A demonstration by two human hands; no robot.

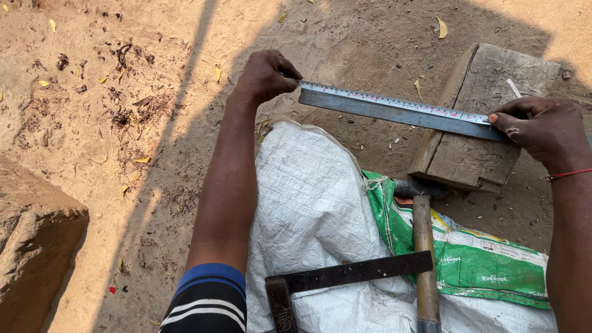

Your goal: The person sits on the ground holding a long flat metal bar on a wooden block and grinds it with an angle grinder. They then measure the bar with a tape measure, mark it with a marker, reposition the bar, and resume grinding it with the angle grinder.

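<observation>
Steel ruler (401, 111) | left hand (265, 75) pinches its far end | right hand (546, 129) presses it onto wooden block (487, 80)

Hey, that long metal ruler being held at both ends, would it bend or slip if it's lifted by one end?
The metal ruler probably stays fairly stiff: it spans straight from the left hand to the right hand, with no visible sag. Its smooth, shiny face may be slippery under the fingertips. Being thin and flat, it likely won't roll on the wooden block.

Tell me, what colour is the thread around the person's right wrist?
Red. The thin thread sits just below the right hand, clearest in the head view.
</observation>
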